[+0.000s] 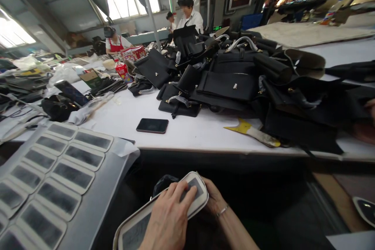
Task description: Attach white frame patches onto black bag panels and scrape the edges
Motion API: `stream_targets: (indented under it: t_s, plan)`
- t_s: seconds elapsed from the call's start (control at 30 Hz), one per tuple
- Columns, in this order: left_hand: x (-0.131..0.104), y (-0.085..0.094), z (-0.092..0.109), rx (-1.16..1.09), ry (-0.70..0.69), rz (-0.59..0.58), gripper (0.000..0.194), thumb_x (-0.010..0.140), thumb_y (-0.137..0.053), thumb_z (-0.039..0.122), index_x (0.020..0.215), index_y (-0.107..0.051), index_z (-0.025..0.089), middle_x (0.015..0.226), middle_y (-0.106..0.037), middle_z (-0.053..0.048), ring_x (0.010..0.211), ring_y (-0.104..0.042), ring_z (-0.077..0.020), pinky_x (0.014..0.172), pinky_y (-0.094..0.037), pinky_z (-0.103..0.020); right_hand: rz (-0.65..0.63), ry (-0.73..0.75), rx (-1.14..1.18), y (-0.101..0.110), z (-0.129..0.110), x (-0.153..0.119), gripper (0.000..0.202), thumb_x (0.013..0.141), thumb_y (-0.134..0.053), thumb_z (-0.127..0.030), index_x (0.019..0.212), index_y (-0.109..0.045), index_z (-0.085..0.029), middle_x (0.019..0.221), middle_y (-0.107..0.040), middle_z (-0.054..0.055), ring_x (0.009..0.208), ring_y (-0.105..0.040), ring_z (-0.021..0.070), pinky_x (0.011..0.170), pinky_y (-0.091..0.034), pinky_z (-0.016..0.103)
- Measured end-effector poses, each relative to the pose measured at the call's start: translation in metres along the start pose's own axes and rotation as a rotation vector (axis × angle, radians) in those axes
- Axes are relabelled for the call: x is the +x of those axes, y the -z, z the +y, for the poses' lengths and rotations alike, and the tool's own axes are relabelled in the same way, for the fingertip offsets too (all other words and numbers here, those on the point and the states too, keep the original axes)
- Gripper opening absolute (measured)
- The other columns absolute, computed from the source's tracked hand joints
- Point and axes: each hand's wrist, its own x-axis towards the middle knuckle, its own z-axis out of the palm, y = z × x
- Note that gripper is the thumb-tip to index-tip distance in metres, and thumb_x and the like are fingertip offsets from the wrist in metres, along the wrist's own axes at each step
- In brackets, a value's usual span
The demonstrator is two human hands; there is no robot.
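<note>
Dozens of black handbags [240, 82] heap across the far right part of the white table [125, 113], with a dark phone [152, 125] and a yellow-handled tool [252, 131] near its front edge. Off the table's left corner, a grey sheet [96, 199] carries rows of rounded grey patches [73, 175]. Below the front edge, both hands share one rounded panel [193, 187], its long axis running from lower left to upper right. Left hand [168, 218] lies flat on top, fingers pressed down toward the upper right end. Right hand [215, 203] cups that end from beneath and behind, nearer the tip.
</note>
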Motion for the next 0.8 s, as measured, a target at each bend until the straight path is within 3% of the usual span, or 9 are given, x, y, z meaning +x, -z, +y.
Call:
stream_targets:
  t_s: [0.17, 0.47, 0.63, 0.8]
  plan:
    - [-0.002, -0.002, -0.001, -0.016, -0.005, 0.004, 0.06, 0.082, -0.046, 0.007, 0.135, -0.048, 0.035, 0.134, -0.054, 0.0, 0.116, -0.051, -0.0233, 0.097, -0.046, -0.041, 0.006, -0.005, 0.014, -0.008, 0.003, -0.006, 0.033, 0.085, -0.066, -0.037, 0.07, -0.066, -0.008, 0.068, -0.068, 0.012, 0.078, -0.069, 0.0249, 0.078, -0.055, 0.036]
    - [-0.001, -0.003, 0.0, 0.035, -0.046, 0.001, 0.05, 0.087, -0.05, 0.021, 0.136, -0.047, 0.028, 0.132, -0.054, -0.005, 0.113, -0.051, -0.0292, 0.094, -0.049, -0.049, 0.044, 0.018, -0.024, -0.012, 0.002, -0.012, 0.027, 0.089, -0.06, -0.027, 0.073, -0.067, -0.007, 0.066, -0.069, 0.011, 0.075, -0.069, 0.0222, 0.077, -0.055, 0.033]
    - [-0.002, -0.004, 0.001, 0.041, -0.048, 0.046, 0.054, 0.087, -0.039, 0.006, 0.134, -0.046, 0.031, 0.132, -0.054, -0.002, 0.114, -0.052, -0.0244, 0.097, -0.047, -0.045, 0.041, 0.032, -0.076, -0.019, 0.002, -0.018, 0.029, 0.089, -0.059, -0.033, 0.075, -0.066, -0.008, 0.069, -0.069, 0.011, 0.076, -0.068, 0.0228, 0.075, -0.055, 0.034]
    - [-0.003, 0.0, 0.005, 0.059, -0.052, 0.023, 0.047, 0.088, -0.042, 0.007, 0.13, -0.049, 0.027, 0.129, -0.054, -0.004, 0.113, -0.051, -0.0242, 0.097, -0.046, -0.043, 0.062, 0.065, -0.174, -0.023, -0.001, -0.022, 0.034, 0.089, -0.06, -0.04, 0.073, -0.065, -0.01, 0.068, -0.067, 0.008, 0.07, -0.065, 0.0192, 0.065, -0.052, 0.028]
